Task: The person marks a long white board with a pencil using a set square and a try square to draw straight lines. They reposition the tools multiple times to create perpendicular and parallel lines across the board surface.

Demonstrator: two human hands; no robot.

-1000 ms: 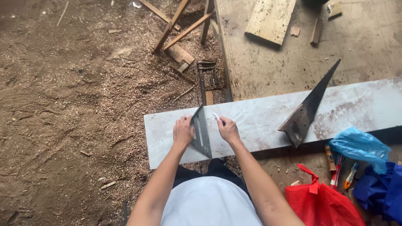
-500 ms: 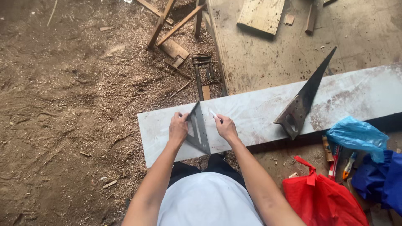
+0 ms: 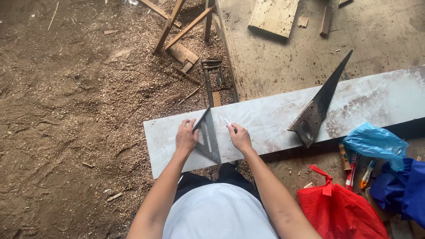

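Head view: both hands press a square (image 3: 208,137) onto the board (image 3: 274,119).

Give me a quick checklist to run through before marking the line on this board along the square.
1. Triangular square lies flat on the white board: ok.
2. Left hand presses on the square: ok.
3. Right hand holds the white pencil, its tip near the square's right edge: ok.
4. Square's lip seated tight against the near board edge: cannot tell.
5. Handsaw rests on the board to the right, well apart from both hands: ok.
6. Board firmly supported underneath: cannot tell, the supports are hidden.
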